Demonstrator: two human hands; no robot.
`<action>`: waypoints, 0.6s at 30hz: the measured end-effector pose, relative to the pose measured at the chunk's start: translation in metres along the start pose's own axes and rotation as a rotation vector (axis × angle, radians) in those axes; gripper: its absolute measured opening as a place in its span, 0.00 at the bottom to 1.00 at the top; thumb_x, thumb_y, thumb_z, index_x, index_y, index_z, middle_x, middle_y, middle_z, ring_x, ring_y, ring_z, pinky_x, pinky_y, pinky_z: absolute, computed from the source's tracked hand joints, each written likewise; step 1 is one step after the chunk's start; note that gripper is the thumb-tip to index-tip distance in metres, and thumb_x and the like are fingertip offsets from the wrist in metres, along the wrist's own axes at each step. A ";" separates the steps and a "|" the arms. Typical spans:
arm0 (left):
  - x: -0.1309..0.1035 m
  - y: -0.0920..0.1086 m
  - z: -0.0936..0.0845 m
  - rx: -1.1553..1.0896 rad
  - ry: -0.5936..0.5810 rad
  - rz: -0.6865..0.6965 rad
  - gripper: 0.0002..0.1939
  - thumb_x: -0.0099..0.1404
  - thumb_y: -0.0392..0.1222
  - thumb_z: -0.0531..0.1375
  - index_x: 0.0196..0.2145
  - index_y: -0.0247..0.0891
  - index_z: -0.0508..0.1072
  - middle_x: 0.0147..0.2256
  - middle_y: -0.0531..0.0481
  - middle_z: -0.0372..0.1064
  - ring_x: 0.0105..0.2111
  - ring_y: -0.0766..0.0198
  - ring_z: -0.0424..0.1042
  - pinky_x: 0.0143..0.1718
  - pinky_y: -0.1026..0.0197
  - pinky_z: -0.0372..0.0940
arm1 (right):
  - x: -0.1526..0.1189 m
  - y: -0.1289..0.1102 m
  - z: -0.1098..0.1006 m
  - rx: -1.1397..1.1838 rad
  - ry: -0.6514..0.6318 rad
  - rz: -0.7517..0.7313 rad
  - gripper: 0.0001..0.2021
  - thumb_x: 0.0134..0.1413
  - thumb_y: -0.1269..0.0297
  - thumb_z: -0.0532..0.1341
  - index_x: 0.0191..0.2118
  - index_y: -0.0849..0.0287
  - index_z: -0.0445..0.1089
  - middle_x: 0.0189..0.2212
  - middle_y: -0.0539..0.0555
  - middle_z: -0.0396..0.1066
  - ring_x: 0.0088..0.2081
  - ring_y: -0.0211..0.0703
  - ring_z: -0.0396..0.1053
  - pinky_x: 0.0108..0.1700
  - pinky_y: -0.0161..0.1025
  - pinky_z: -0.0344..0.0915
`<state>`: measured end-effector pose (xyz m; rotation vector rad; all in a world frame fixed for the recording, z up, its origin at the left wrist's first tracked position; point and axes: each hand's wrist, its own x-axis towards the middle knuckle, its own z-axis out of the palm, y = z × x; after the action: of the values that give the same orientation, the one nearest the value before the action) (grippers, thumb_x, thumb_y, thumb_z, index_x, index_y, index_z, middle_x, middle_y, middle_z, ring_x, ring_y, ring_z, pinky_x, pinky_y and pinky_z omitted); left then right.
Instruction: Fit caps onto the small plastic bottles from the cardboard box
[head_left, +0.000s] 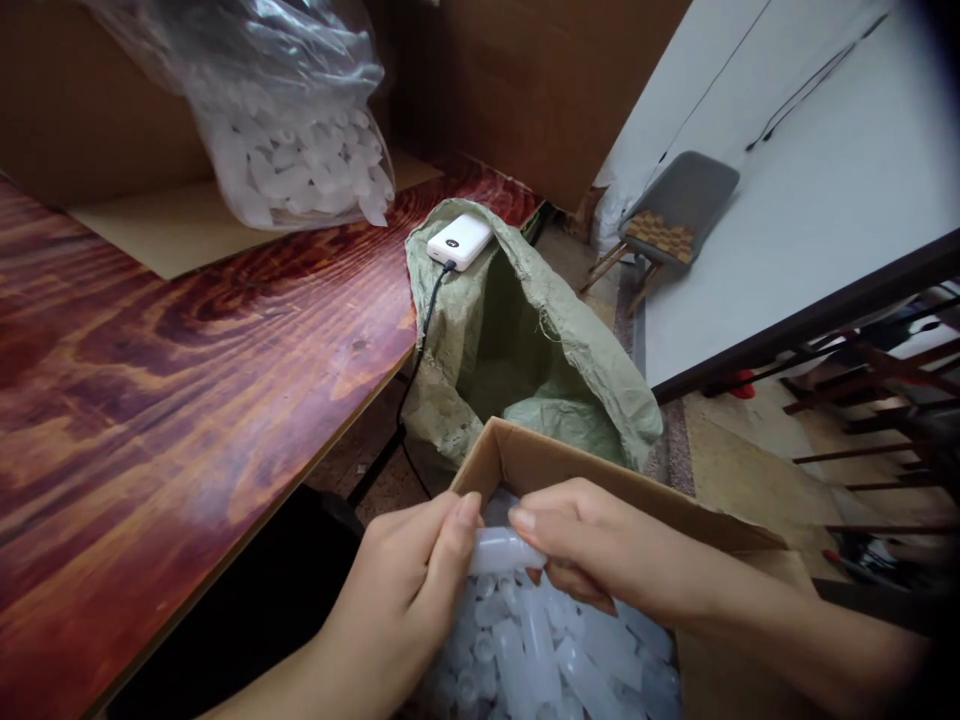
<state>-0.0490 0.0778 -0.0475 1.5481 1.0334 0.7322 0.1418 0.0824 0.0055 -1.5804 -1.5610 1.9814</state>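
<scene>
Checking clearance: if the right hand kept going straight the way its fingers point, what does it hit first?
Right hand points toward the left hand; both hold one translucent tube, so it would likely meet the left fingertips first.

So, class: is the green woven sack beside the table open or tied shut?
Open. The green woven sack gapes wide with its rim folded outward, showing its hollow inside; a white power bank rests on the rim by the table.

Your left hand (409,585) and right hand (581,550) are bare, with no gloves, rings or watch showing. Your forearms look bare too, though the right one's far end blurs in shadow.
</scene>
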 end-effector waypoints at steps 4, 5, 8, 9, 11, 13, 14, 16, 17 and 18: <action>0.001 -0.007 0.000 -0.175 -0.141 -0.026 0.35 0.70 0.62 0.34 0.26 0.38 0.69 0.22 0.52 0.63 0.23 0.65 0.64 0.26 0.64 0.57 | -0.017 -0.012 -0.026 -0.404 0.122 -0.185 0.21 0.61 0.48 0.54 0.24 0.60 0.63 0.21 0.48 0.60 0.24 0.33 0.57 0.24 0.32 0.51; 0.002 -0.009 0.001 -0.213 -0.135 -0.045 0.37 0.69 0.63 0.31 0.29 0.39 0.70 0.23 0.51 0.65 0.25 0.64 0.65 0.27 0.63 0.59 | -0.018 -0.014 -0.035 -0.463 0.265 -0.209 0.21 0.61 0.47 0.53 0.26 0.60 0.65 0.22 0.48 0.61 0.25 0.34 0.58 0.24 0.33 0.52; 0.003 -0.009 0.001 -0.147 -0.105 -0.067 0.31 0.71 0.59 0.33 0.39 0.41 0.71 0.29 0.52 0.69 0.27 0.64 0.68 0.30 0.62 0.61 | -0.013 -0.011 -0.057 -0.576 0.823 -0.164 0.21 0.57 0.43 0.57 0.42 0.57 0.68 0.26 0.50 0.64 0.26 0.38 0.60 0.26 0.35 0.55; 0.004 -0.007 0.001 -0.049 -0.128 -0.049 0.27 0.72 0.57 0.37 0.41 0.42 0.70 0.31 0.52 0.70 0.29 0.64 0.69 0.32 0.62 0.62 | -0.009 -0.009 -0.062 -0.540 0.924 -0.144 0.23 0.56 0.44 0.58 0.49 0.56 0.66 0.27 0.49 0.64 0.26 0.38 0.60 0.26 0.35 0.56; 0.007 -0.002 0.002 0.226 -0.244 0.040 0.19 0.72 0.51 0.42 0.41 0.42 0.70 0.32 0.52 0.70 0.32 0.62 0.70 0.34 0.60 0.62 | -0.001 -0.004 -0.066 -0.319 0.911 -0.135 0.24 0.58 0.48 0.57 0.54 0.57 0.59 0.28 0.48 0.63 0.24 0.36 0.59 0.25 0.35 0.56; 0.009 0.000 0.005 0.521 -0.404 0.158 0.16 0.71 0.47 0.44 0.40 0.41 0.70 0.33 0.50 0.70 0.34 0.58 0.71 0.34 0.57 0.63 | 0.005 -0.003 -0.063 -0.038 0.760 -0.160 0.17 0.59 0.55 0.56 0.50 0.58 0.58 0.29 0.47 0.64 0.20 0.32 0.56 0.21 0.33 0.53; 0.009 -0.001 0.007 0.656 -0.481 0.217 0.15 0.71 0.45 0.45 0.40 0.41 0.70 0.34 0.49 0.70 0.34 0.56 0.71 0.33 0.55 0.64 | 0.007 -0.003 -0.059 0.055 0.686 -0.177 0.14 0.59 0.57 0.56 0.46 0.59 0.59 0.28 0.46 0.64 0.19 0.30 0.54 0.20 0.32 0.51; 0.008 -0.008 0.012 0.886 -0.596 0.332 0.12 0.69 0.42 0.50 0.45 0.41 0.70 0.37 0.47 0.71 0.34 0.52 0.72 0.33 0.52 0.66 | 0.008 -0.006 -0.050 0.111 0.554 -0.229 0.13 0.60 0.55 0.57 0.40 0.60 0.62 0.25 0.46 0.65 0.17 0.28 0.52 0.19 0.31 0.48; 0.008 -0.013 0.016 0.960 -0.641 0.389 0.14 0.67 0.42 0.53 0.49 0.42 0.68 0.40 0.45 0.72 0.36 0.51 0.72 0.34 0.50 0.67 | 0.009 -0.009 -0.045 0.102 0.492 -0.257 0.15 0.60 0.52 0.57 0.38 0.61 0.63 0.24 0.46 0.65 0.17 0.27 0.51 0.19 0.31 0.48; 0.006 -0.018 0.020 1.010 -0.682 0.438 0.18 0.66 0.42 0.55 0.53 0.43 0.66 0.43 0.43 0.72 0.38 0.49 0.73 0.35 0.49 0.67 | 0.009 -0.011 -0.040 0.086 0.435 -0.281 0.17 0.60 0.49 0.57 0.36 0.61 0.64 0.24 0.46 0.65 0.16 0.27 0.51 0.19 0.31 0.48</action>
<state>-0.0331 0.0757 -0.0696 2.6839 0.5232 -0.1553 0.1650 0.1176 0.0125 -1.5285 -1.4077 1.4230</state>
